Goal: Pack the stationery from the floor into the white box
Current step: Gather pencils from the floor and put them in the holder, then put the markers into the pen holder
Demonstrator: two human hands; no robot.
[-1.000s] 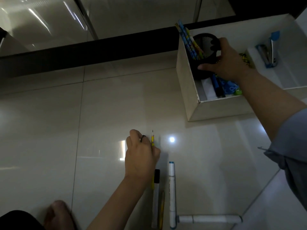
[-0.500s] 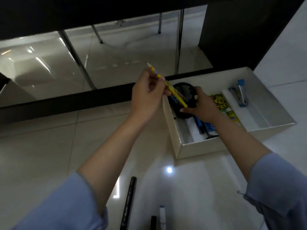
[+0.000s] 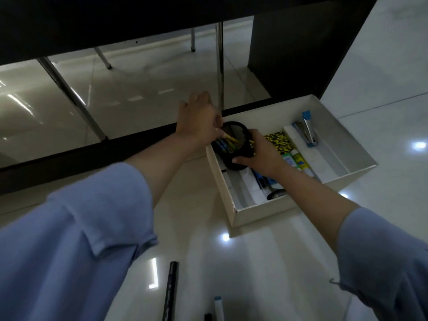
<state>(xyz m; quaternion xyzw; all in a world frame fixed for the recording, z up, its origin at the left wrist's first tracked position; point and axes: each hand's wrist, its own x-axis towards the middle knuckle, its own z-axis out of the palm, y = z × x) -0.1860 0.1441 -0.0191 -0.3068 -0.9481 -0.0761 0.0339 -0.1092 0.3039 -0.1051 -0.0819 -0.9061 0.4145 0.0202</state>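
The white box point(image 3: 259, 215) stands open on the tiled floor at centre right. In its far left corner sits a black pen cup point(image 3: 240, 144) holding several pencils. My right hand point(image 3: 264, 154) grips the cup's near side. My left hand point(image 3: 199, 121) is at the cup's rim, its fingers pinched on a yellow pencil point(image 3: 230, 138) whose lower end is inside the cup. On the floor near me lie a black marker point(image 3: 171, 290), a white marker with a blue band point(image 3: 218, 308) and the tip of another black pen point(image 3: 208, 317).
Inside the box lie a blue stapler point(image 3: 308, 130), a yellow-and-black patterned item point(image 3: 279, 141), small glue bottles point(image 3: 295, 159) and blue items point(image 3: 264, 181). Behind the box runs a dark low beam point(image 3: 69, 156) with metal legs point(image 3: 220, 66) and a dark panel point(image 3: 301, 49).
My left hand picked the yellow pencil off the floor, lifted it over the box and now lowers it into the black cup. My right hand stays on the cup. The view tilted upward.
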